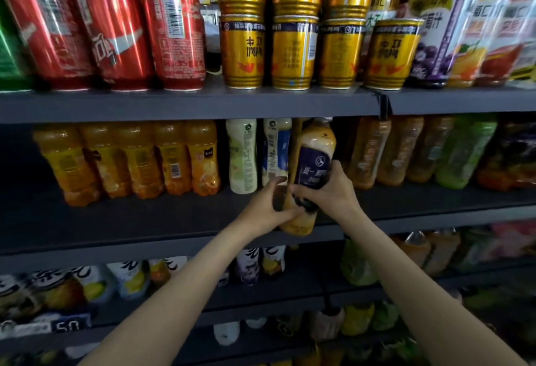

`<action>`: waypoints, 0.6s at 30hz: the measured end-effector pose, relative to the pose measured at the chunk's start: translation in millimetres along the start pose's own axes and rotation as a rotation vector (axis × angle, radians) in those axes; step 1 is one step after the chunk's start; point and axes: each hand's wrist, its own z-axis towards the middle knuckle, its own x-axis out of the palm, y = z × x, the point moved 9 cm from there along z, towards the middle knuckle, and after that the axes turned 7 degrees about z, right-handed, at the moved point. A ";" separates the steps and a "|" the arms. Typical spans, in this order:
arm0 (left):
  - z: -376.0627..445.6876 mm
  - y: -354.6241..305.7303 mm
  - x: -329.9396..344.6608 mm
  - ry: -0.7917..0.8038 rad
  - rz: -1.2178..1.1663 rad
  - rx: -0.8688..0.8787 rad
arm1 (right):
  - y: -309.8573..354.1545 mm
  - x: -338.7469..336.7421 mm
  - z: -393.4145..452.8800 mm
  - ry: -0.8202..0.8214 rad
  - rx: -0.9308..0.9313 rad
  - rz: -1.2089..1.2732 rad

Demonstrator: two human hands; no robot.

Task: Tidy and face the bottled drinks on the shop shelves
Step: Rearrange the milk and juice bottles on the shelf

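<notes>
Head | tan milk-tea bottle (pixel 311 162), navy label, tilted | both hands' fingers (pixel 298 191) gripping it

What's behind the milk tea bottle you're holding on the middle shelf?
The milk tea bottle, gripped by both the left hand and right hand, hides its slot. Only dark shelf shows around it; any bottles behind are covered.

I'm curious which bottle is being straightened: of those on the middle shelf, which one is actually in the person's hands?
The milk tea bottle with the dark blue label: both hands grip its lower half, and it leans forward while its neighbours stand untouched.
</notes>
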 end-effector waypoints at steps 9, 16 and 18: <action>-22.5 11.7 -12.6 -0.048 -0.236 -0.096 | 13.6 21.6 -13.6 0.222 0.012 0.165; -56.3 23.1 -19.2 0.100 -0.468 -0.277 | 5.3 39.2 -23.8 0.331 0.199 0.507; -61.8 25.2 -28.3 0.052 -0.302 -0.275 | 7.6 51.0 -29.6 0.368 0.217 0.507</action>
